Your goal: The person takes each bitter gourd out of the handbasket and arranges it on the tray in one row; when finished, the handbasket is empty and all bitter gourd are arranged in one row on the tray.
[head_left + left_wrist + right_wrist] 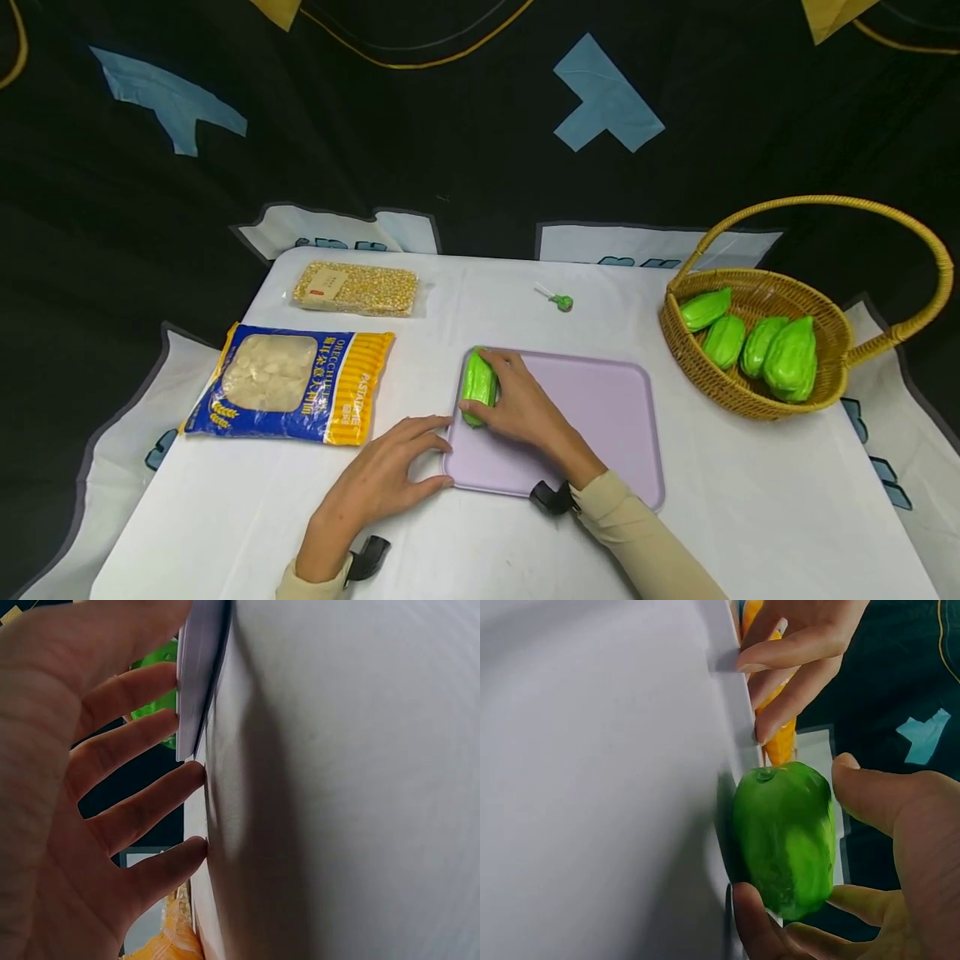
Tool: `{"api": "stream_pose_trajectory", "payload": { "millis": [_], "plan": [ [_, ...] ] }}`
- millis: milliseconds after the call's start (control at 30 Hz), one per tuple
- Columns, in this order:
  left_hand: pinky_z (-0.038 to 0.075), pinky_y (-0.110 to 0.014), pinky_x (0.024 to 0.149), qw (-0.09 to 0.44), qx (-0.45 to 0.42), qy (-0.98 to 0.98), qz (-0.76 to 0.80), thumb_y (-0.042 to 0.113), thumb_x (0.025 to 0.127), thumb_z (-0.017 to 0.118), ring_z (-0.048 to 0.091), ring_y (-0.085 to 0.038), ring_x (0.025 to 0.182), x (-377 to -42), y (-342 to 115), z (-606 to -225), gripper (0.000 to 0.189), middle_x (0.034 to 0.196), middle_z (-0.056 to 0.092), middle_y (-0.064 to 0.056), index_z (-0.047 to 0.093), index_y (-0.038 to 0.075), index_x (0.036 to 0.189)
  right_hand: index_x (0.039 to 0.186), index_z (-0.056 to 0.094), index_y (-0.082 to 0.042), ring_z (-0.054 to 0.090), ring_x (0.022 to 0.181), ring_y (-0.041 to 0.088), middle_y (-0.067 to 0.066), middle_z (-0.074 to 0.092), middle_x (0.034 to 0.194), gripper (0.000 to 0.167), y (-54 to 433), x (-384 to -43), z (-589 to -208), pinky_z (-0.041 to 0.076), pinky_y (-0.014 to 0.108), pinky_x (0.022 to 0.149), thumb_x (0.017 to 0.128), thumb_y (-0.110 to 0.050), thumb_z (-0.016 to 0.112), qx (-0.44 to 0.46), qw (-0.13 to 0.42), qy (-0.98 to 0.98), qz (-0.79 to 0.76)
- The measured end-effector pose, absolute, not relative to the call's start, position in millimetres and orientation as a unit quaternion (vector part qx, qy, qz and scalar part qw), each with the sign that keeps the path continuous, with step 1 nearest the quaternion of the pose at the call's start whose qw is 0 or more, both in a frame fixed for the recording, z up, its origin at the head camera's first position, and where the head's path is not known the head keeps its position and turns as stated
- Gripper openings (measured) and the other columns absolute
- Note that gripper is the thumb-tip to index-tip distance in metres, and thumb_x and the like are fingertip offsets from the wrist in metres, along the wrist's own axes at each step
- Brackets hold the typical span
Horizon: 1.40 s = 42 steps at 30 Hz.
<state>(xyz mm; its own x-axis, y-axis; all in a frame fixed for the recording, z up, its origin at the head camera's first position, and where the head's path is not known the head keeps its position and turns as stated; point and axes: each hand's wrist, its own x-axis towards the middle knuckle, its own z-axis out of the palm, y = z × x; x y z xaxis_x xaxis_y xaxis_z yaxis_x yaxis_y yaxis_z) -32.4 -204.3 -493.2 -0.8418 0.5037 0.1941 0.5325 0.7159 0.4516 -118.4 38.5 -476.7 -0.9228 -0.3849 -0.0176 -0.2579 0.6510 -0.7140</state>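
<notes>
A green ridged chayote [477,388] lies along the left edge of a lilac tray [592,417]. My right hand [525,404] holds it, thumb on the near side and fingers over the far end. In the right wrist view the chayote [786,840] sits between the thumb and the fingers. My left hand [386,471] rests at the tray's left rim with its fingers spread and nothing gripped. In the left wrist view, fingertips of the left hand [112,772] touch the tray's rim [196,675] and the white cloth beside it.
At the right stands a wicker basket [678,354] with a tall handle, holding several chayotes [791,358]. A blue and yellow pasta bag [288,383] and a packet of corn kernels [356,289] lie at the left. Behind the tray is a green lollipop [563,302].
</notes>
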Motion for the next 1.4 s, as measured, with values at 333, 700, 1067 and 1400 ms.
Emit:
{"api": "stream_pose_trajectory", "payload": {
  "millis": [333,700,1067,1400],
  "plan": [
    [0.052,-0.040,0.118,0.026,-0.282,-0.926,-0.249,0.042,0.085,0.093,0.060,-0.019,0.139,-33.6,-204.3,-492.8,0.038,0.152,0.063,0.002,0.077,0.024,0.114,0.163,0.045,-0.011,0.055,0.142,0.033,0.016,0.049,0.160,0.086,50.4,-117.2,-476.0,0.050,0.054,0.118,0.094,-0.044,0.083,-0.172,0.081,0.906,-0.379],
    [0.051,-0.041,0.119,0.026,-0.277,-0.925,-0.259,0.042,0.084,0.093,0.061,-0.019,0.138,-32.7,-199.1,-497.4,0.038,0.151,0.064,0.004,0.077,0.024,0.114,0.162,0.045,-0.008,0.059,0.086,0.016,0.018,0.060,0.144,0.084,98.7,-113.9,-467.5,0.055,0.037,0.084,0.095,-0.043,0.081,-0.138,0.072,0.919,-0.363],
    [0.054,-0.040,0.115,0.036,-0.279,-0.924,-0.259,0.039,0.083,0.095,0.062,-0.019,0.136,-33.0,-202.8,-493.6,0.038,0.150,0.065,0.001,0.077,0.023,0.112,0.160,0.047,-0.007,0.071,0.117,0.037,0.022,0.058,0.151,0.081,169.1,-117.1,-446.0,0.063,0.054,0.094,0.096,-0.042,0.082,-0.102,0.037,0.924,-0.368],
    [0.053,-0.040,0.116,0.031,-0.275,-0.928,-0.250,0.042,0.083,0.094,0.061,-0.018,0.137,-33.1,-203.0,-493.5,0.039,0.151,0.064,0.004,0.077,0.025,0.113,0.158,0.050,-0.004,0.071,0.115,0.049,0.029,0.062,0.142,0.073,226.0,-117.7,-420.7,0.063,0.063,0.094,0.100,-0.036,0.079,-0.080,-0.016,0.934,-0.348]
  ]
}}
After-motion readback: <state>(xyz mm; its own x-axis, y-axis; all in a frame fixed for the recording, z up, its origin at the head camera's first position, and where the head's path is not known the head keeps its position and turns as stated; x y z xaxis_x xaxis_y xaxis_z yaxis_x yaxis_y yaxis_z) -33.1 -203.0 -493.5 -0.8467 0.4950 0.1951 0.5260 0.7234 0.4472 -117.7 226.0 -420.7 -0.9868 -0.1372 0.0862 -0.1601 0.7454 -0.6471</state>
